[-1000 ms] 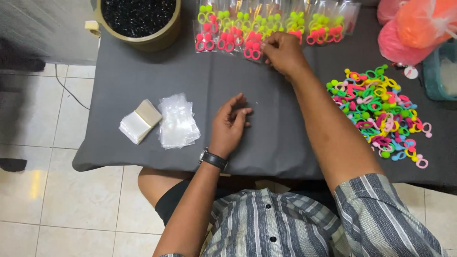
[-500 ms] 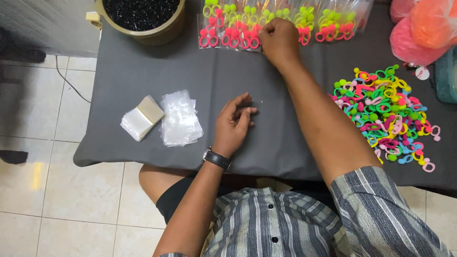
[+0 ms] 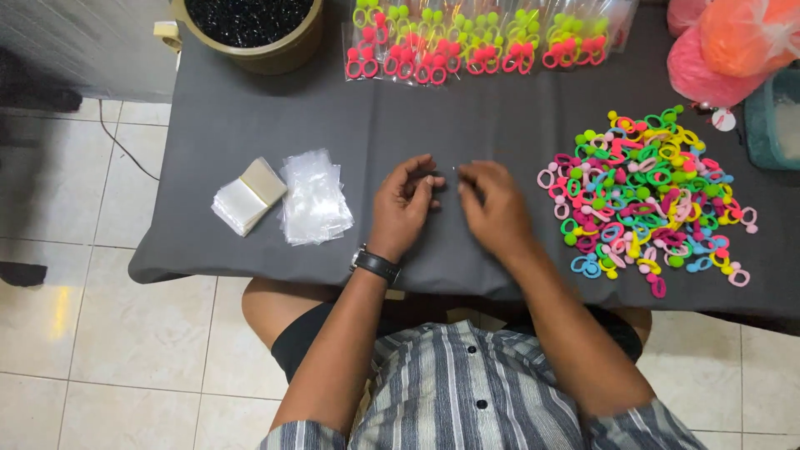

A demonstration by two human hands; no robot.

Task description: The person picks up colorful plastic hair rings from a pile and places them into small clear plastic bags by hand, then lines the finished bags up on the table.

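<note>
Hands: your left hand [image 3: 406,207] and right hand [image 3: 493,208] rest loosely curled, empty, on the worktop [image 3: 250,125], between clear bags [image 3: 313,198] and hair ties [image 3: 646,196] for easy reach.

A small home packing station is indicated. Loose hair ties [image 3: 646,196], clear bags [image 3: 314,198] and filled packets [image 3: 483,37] are laid on a cloth-covered table [image 3: 250,125] over tiled floor [image 3: 100,350].

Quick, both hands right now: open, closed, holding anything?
Left hand: fingers curled loosely on the grey table, nothing visibly held.
Right hand: fingers bent down beside the left; cannot tell if it holds anything.
</note>
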